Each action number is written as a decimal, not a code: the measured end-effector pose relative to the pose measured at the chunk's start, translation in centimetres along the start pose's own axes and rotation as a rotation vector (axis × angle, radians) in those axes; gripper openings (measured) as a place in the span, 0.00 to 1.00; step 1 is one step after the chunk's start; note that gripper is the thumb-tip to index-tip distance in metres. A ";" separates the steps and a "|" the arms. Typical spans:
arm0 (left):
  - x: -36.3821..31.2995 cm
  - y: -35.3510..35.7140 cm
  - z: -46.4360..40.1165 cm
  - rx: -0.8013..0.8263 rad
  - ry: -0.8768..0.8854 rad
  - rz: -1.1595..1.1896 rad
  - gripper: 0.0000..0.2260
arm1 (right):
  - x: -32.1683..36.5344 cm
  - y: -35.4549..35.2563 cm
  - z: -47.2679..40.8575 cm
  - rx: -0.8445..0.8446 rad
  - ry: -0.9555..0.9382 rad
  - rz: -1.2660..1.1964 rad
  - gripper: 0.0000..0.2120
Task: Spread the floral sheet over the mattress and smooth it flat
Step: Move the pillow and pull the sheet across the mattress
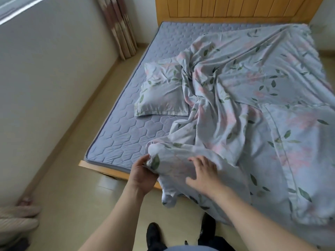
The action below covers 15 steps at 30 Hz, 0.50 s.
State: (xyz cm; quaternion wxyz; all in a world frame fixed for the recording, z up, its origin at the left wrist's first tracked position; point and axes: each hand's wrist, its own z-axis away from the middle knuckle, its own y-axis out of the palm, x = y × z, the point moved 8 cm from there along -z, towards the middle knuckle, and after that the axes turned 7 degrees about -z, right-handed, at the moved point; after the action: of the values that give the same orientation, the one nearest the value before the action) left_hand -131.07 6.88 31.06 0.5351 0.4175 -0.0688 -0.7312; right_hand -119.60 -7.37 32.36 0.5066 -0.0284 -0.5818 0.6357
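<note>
I see the sheet (253,91) lying rumpled across the right half and centre of the frame, covering most of the mattress (123,131) on that side and spilling over the near edge toward the floor (76,187) at the lower centre. The left part of the quilted mattress is bare. My left hand (143,176), at the lower centre, has its fingers curled round a bunched corner of the sheet, gripping it just past the foot of the bed. My right hand (203,171) sits beside it to the right, fingers spread and fairly straight, resting flat on top of the same bunched fabric, holding nothing. A pillow (163,89) in matching print lies on the mattress at centre left, its right edge touching the folds of the sheet. The wooden headboard (235,8) runs along the top of the frame, and a curtain (117,24) hangs at the upper left.
</note>
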 end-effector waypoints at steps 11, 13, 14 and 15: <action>-3.7 -4.4 1.2 -0.021 -0.029 0.347 0.15 | 9.5 7.3 0.7 0.287 0.203 -0.007 0.12; -4.1 -5.7 1.2 -0.068 -0.081 0.412 0.18 | 9.8 7.9 1.5 0.419 0.234 0.032 0.13; -4.4 -6.6 1.2 -0.112 -0.097 0.444 0.20 | 9.8 8.0 2.1 0.491 0.255 0.063 0.13; -4.9 -7.6 1.5 -0.165 -0.098 0.471 0.20 | 9.4 7.6 2.6 0.558 0.285 0.106 0.14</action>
State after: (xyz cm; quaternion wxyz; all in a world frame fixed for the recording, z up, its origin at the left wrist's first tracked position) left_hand -137.16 13.66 30.51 0.7189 0.3088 -0.1300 -0.6090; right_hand -130.39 -1.38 32.53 0.5374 -0.0076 -0.3060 0.7858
